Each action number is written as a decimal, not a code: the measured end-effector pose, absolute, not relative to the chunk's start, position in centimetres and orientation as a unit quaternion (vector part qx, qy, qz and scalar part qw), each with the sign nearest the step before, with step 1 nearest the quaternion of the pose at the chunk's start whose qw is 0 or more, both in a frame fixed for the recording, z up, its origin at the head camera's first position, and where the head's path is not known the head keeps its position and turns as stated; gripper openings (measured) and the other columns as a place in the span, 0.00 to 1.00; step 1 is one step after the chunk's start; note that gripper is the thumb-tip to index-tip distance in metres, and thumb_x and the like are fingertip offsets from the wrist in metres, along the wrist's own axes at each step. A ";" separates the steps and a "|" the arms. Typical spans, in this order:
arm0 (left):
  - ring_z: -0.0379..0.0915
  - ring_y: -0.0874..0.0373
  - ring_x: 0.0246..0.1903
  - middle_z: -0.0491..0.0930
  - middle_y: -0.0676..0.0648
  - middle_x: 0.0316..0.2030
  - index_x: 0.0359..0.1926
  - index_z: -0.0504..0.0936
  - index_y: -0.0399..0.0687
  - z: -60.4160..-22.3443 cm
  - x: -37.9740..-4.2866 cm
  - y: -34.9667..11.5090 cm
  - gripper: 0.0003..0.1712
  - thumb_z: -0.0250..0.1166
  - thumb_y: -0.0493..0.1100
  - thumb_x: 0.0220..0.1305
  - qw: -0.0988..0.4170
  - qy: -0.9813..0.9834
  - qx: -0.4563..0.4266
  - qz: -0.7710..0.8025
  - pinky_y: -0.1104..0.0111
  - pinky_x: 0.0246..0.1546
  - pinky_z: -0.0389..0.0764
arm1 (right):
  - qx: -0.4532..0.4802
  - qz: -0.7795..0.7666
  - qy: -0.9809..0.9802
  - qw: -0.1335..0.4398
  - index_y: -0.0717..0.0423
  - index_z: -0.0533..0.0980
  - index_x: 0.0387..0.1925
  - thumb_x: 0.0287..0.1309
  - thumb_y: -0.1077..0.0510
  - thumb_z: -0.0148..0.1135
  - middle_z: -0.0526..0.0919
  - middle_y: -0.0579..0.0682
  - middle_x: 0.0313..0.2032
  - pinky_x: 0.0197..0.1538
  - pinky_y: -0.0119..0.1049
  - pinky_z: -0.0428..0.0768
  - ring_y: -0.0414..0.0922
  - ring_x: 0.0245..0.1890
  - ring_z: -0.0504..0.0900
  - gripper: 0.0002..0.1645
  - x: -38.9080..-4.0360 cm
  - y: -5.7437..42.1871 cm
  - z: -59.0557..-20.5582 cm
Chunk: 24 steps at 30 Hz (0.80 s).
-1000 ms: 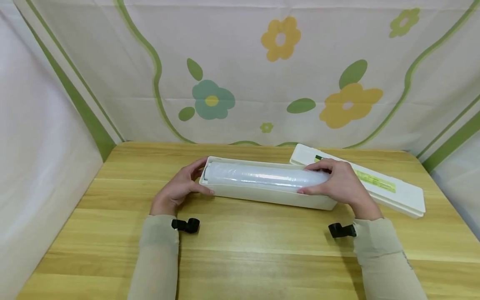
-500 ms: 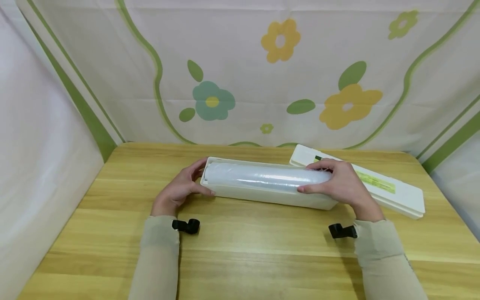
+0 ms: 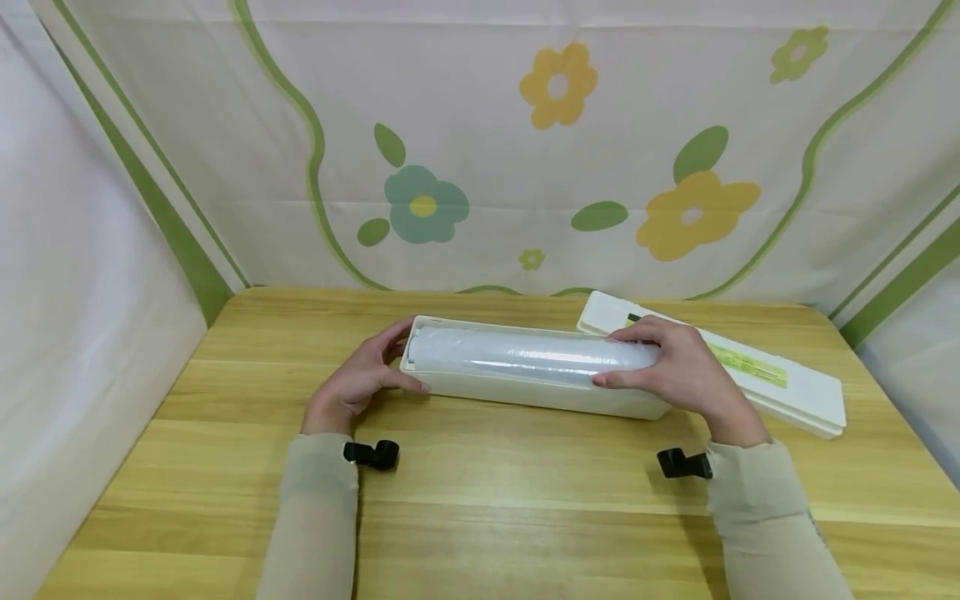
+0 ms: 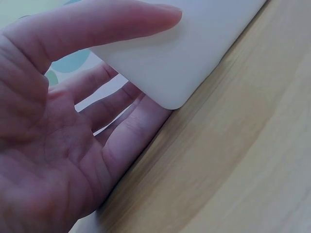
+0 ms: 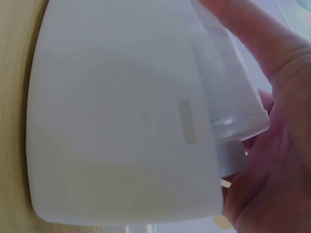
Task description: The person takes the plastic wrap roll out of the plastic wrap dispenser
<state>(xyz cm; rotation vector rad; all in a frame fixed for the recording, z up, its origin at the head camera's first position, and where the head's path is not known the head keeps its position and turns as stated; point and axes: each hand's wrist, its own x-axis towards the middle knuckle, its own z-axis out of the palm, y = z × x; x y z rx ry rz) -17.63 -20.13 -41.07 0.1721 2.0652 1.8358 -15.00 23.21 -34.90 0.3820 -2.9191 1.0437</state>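
Note:
A long white open-topped box lies on the wooden table, with a shiny roll of plastic wrap inside it. At its left end my left hand holds the box, thumb on the near wall and fingers behind the end, as the left wrist view shows on the box corner. My right hand grips the roll's right end, thumb on the near side and fingers over the far side. In the right wrist view the roll's end sticks up past the box rim; fingertips there are partly hidden.
The white lid, with a yellow-green label, lies slanted behind and right of the box, partly covered by my right hand. A flowered cloth hangs along the table's back edge. Bare wood extends in front of the box.
Both hands keep their hold with almost no movement. The roll's right end sits slightly differently under the right hand, and the view shifts a little.

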 end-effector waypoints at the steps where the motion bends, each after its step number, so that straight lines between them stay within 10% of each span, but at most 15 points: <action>1: 0.66 0.44 0.70 0.67 0.44 0.76 0.84 0.62 0.55 -41.1 -17.6 -20.1 0.65 0.81 0.24 0.46 0.186 0.733 0.061 0.652 0.71 0.56 0.81 | 0.126 0.335 -0.934 0.011 0.46 0.90 0.51 0.41 0.38 0.90 0.90 0.45 0.47 0.46 0.27 0.78 0.45 0.44 0.83 0.35 -15.0 23.3 -35.0; 24: 0.64 0.46 0.71 0.66 0.44 0.78 0.84 0.63 0.52 -41.0 -17.6 -20.1 0.65 0.81 0.24 0.46 0.178 0.738 0.052 0.648 0.74 0.57 0.79 | 0.151 0.379 -0.907 0.106 0.42 0.92 0.40 0.32 0.47 0.95 0.90 0.41 0.37 0.42 0.24 0.76 0.35 0.38 0.81 0.27 -14.8 22.3 -35.5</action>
